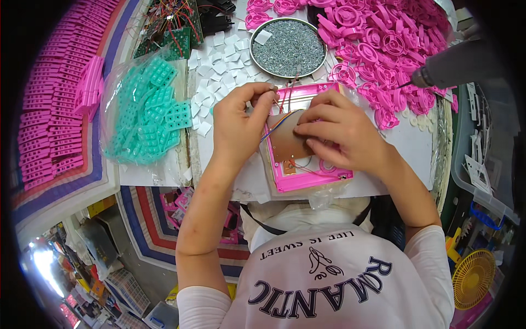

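In front of me lies a shallow pink plastic housing [307,182], open side up. A brown circuit board [289,141] rests tilted over its middle, with red wires and a multicoloured ribbon cable [275,127] at its left edge. My left hand [241,122] is closed at the housing's upper left corner, thumb and forefinger pinched on a thin wire. My right hand [344,130] curls over the board's right side, its thumb and fingertips gripping the board. The palm hides the housing's right part. More thin wires run along the housing's near edge.
Beyond the housing stands a round tin of small screws [290,48]. White square pads [219,68] lie to its left, pink round parts [378,49] are heaped right. A bag of turquoise keypads [148,118] sits left. An electric screwdriver [452,67] juts in from the right.
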`<state>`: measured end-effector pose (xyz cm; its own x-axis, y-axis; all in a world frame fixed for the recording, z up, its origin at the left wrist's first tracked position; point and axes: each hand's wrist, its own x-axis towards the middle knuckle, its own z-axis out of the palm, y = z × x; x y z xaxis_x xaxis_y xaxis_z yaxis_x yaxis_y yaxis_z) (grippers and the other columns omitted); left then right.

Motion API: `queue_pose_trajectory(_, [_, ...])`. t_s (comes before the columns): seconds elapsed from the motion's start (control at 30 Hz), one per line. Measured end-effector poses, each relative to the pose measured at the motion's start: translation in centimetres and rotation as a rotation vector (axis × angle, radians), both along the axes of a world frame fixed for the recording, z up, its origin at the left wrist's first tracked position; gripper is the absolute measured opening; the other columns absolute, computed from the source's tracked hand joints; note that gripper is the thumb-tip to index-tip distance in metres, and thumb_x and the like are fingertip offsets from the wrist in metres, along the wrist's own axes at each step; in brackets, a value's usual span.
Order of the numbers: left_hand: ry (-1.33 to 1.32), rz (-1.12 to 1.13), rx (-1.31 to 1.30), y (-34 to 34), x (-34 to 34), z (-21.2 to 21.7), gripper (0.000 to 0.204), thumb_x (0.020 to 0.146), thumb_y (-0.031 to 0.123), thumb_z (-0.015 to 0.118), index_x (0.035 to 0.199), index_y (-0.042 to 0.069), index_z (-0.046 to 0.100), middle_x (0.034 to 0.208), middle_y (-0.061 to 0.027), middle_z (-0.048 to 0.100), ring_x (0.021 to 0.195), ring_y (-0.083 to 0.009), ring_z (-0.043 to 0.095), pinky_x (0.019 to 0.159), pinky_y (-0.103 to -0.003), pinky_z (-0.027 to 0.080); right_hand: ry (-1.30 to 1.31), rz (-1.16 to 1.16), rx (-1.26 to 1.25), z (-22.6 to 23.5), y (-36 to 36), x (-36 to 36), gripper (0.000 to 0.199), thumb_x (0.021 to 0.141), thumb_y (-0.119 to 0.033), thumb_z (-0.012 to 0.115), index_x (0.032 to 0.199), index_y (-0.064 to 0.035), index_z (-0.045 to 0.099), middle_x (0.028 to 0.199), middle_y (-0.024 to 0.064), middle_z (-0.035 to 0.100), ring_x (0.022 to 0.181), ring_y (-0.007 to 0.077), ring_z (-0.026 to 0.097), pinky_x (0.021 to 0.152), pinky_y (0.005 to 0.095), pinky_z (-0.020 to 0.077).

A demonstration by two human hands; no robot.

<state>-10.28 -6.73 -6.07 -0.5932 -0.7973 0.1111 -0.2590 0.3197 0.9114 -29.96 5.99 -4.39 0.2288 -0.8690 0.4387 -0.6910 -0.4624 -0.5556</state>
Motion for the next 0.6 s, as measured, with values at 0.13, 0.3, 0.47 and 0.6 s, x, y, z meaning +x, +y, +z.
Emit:
queue_pose_trajectory(0.13, [0.053, -0.039, 0.242, -0.3, -0.4, 0.2, 0.019, 0.104, 0.010, 0.059, 0.113, -0.004, 0.068, 0.100, -0.0106, 0.076, 0.084, -0.0099, 0.067, 0.077, -0.026, 0.053, 0.082, -0.163, -0.056, 0.0, -0.8, -0.6, 0.020, 0.075, -0.006, 0.074, 0.095, -0.0065, 0.072, 0.103, 0.0077, 0.069, 0.103, 0.0315, 0.060, 0.085, 0.0413, 0.0535])
queue_pose_trajectory(0.3, [0.047, -0.171, 0.289, -0.6, -0.5, 1.5, 0.017, 0.106, 0.008, 0.055, 0.112, -0.004, 0.064, 0.099, -0.0081, 0.073, 0.087, -0.0103, 0.067, 0.077, -0.026, 0.054, 0.185, -0.367, -0.112, -0.5, -3.2, -1.0, 0.039, 0.078, -0.005, 0.068, 0.117, -0.0075, 0.066, 0.121, 0.0122, 0.065, 0.112, 0.0360, 0.057, 0.095, 0.0452, 0.0490])
queue_pose_trajectory(0.47, [-0.016, -0.400, 0.076, -2.0, -0.1, 1.9, 0.016, 0.102, 0.007, 0.059, 0.113, -0.002, 0.065, 0.096, -0.0064, 0.072, 0.085, -0.0103, 0.067, 0.072, -0.026, 0.054, 0.168, -0.231, -0.100, -1.1, -5.1, -1.9, 0.027, 0.081, -0.009, 0.070, 0.108, -0.0082, 0.069, 0.114, 0.0090, 0.068, 0.110, 0.0351, 0.059, 0.093, 0.0463, 0.0485])
queue_pose_trajectory(0.6, [-0.145, -0.558, 0.110, -2.5, -0.5, 3.2, 0.015, 0.098, 0.006, 0.064, 0.111, -0.002, 0.068, 0.084, -0.0053, 0.071, 0.076, -0.0107, 0.068, 0.067, -0.026, 0.053, 0.222, -0.167, -0.083, -0.3, -4.5, -2.6, 0.018, 0.081, -0.014, 0.074, 0.098, -0.0092, 0.070, 0.105, 0.0055, 0.068, 0.106, 0.0328, 0.060, 0.088, 0.0457, 0.0504])
